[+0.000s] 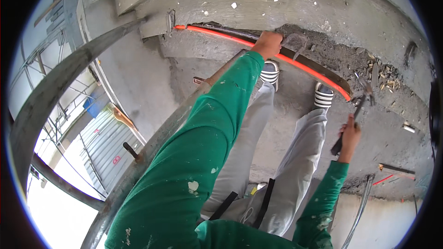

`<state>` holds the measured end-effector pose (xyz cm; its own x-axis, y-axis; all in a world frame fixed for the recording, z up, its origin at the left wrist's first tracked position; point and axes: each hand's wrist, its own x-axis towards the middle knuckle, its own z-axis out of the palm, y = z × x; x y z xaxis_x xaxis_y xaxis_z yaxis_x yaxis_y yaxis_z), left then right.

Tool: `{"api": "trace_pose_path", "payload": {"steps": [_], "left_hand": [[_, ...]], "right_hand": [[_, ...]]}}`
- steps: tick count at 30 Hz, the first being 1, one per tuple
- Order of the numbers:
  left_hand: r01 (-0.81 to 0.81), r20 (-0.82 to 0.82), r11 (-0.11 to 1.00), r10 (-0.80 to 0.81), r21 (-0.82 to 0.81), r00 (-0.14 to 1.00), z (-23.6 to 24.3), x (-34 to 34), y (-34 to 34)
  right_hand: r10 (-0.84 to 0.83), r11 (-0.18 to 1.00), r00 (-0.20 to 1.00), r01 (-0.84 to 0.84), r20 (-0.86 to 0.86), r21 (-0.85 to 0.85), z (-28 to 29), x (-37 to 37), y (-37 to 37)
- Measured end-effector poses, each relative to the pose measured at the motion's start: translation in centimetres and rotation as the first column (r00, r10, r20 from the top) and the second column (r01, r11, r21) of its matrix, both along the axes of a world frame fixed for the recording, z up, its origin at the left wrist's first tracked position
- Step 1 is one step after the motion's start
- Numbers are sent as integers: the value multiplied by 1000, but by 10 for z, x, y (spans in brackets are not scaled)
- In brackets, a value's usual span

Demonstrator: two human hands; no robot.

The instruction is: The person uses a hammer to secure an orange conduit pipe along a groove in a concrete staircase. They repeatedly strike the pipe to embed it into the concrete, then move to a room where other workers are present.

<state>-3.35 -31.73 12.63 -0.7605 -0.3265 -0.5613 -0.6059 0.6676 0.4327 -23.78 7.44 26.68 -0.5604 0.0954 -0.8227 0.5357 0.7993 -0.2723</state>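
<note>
My left hand (pixel 268 42) is closed on a long dark strip with an orange edge (pixel 323 76), which lies along the face of a rough concrete step (pixel 277 0). My right hand (pixel 350 136) is closed round the dark handle of a hammer (pixel 364 87), whose head is beside the strip's right end, near crumbled debris (pixel 387 78). Both forearms are in green, paint-spattered sleeves. My striped shoes (pixel 324 94) stand just below the strip.
A metal railing (pixel 69 64) curves along the left, with a drop beyond it toward corrugated sheeting (pixel 101 152) and metal framework. Another short strip (pixel 397 171) lies at the right, near a bent conduit (pixel 364 203). Concrete ledges rise ahead.
</note>
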Motion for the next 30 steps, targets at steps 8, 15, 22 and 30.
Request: {"api": "trace_pose_path", "payload": {"steps": [8,15,22,30], "left_hand": [[-115,-98,986,104,-123,990,-6,3,12],[-417,-177,907,400,-68,899,23,-23,38],[-566,-369,822,506,-68,780,8,-36,53],[-476,-600,870,314,-128,736,-15,-4,53]], "right_hand": [[758,593,554,-365,-345,718,-100,-77,45],[475,442,469,-859,-744,-259,-75,-30,-168],[610,-104,-141,-990,-780,97,-133,25,-287],[649,246,275,-958,-709,-147,-166,37,-306]]}}
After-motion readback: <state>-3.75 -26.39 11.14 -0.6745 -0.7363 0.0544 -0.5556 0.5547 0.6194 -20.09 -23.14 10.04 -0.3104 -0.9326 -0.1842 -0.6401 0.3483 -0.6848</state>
